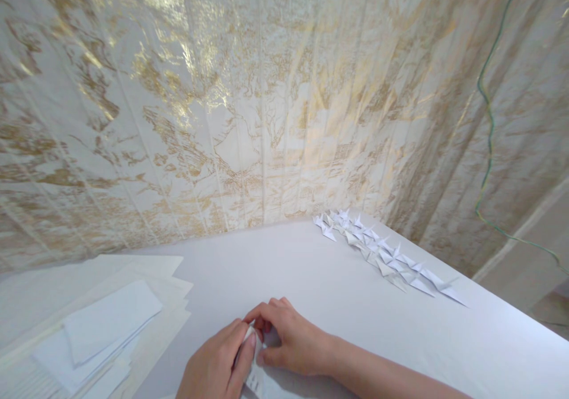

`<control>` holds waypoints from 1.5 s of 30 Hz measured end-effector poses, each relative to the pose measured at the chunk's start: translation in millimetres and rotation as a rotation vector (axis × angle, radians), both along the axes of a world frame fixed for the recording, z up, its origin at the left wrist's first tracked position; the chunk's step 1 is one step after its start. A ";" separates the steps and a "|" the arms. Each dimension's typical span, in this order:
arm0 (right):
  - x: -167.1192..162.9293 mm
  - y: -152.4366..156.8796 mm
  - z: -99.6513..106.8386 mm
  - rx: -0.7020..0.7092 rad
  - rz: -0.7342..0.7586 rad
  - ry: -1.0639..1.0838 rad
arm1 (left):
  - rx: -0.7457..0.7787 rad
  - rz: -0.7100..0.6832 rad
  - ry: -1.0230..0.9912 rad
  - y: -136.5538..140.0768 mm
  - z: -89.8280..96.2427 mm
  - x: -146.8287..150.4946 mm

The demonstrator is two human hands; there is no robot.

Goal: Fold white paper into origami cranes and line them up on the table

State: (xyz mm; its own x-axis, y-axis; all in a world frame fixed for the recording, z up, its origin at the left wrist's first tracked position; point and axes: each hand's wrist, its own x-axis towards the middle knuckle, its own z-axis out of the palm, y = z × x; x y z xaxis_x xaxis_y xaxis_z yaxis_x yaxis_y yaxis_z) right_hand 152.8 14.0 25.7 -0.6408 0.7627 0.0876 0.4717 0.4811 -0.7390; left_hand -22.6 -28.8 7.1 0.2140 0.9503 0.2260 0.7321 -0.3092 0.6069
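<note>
A small folded piece of white paper [255,372] with dark marks on it is at the lower middle of the head view, just above the table. My left hand [220,360] grips it from the left, thumb pressed along its face. From the right, my right hand [296,340] curls its fingers around the paper's upper end, and its thumb lies by the right edge. The fingers cover much of the paper, so its full shape is hidden. Rows of folded white paper cranes [377,248] stand at the table's far right.
Stacked white paper sheets [113,319] lie on larger cream sheets [175,295] at the left. The white table [267,262] meets a gold-patterned wall covering [240,138] behind. A green-yellow wire [490,144] hangs at the right, beyond the table's right edge.
</note>
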 end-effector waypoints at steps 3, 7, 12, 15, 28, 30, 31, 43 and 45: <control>-1.5 -0.9 -1.4 0.024 -0.014 0.021 | -0.010 -0.031 -0.014 0.2 -0.5 0.3; -2.4 -1.4 -3.8 0.050 -0.004 0.054 | -0.028 0.002 0.059 1.0 -1.9 0.4; -2.1 -1.3 -3.3 0.044 -0.002 0.048 | -0.029 0.041 0.118 1.2 -1.1 0.5; -2.5 -1.1 -5.0 0.051 -0.009 0.044 | -0.039 0.044 0.122 0.8 1.1 0.3; -1.8 0.0 -1.9 0.019 -0.025 0.019 | -0.066 0.035 -0.014 5.6 -8.8 -4.0; -2.0 -0.1 -2.8 0.020 -0.028 0.019 | -0.071 0.030 -0.037 5.5 -8.0 -3.6; -2.1 -0.2 -3.5 0.023 -0.027 0.022 | -0.070 0.025 -0.047 5.3 -7.4 -3.3; -2.6 0.0 -6.6 0.057 -0.020 0.040 | -0.062 -0.028 -0.179 5.0 -3.5 -2.1; -2.9 -0.3 -7.5 0.067 -0.022 0.042 | -0.060 -0.049 -0.196 5.7 -4.0 -2.4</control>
State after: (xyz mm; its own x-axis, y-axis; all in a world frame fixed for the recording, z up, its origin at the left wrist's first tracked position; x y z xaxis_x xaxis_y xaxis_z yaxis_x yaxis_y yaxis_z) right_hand 149.9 13.8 18.1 -0.6185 0.7681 0.1657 0.4519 0.5202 -0.7247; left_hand -25.0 -23.2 3.1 0.2179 0.9528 0.2114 0.5830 -0.3008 0.7547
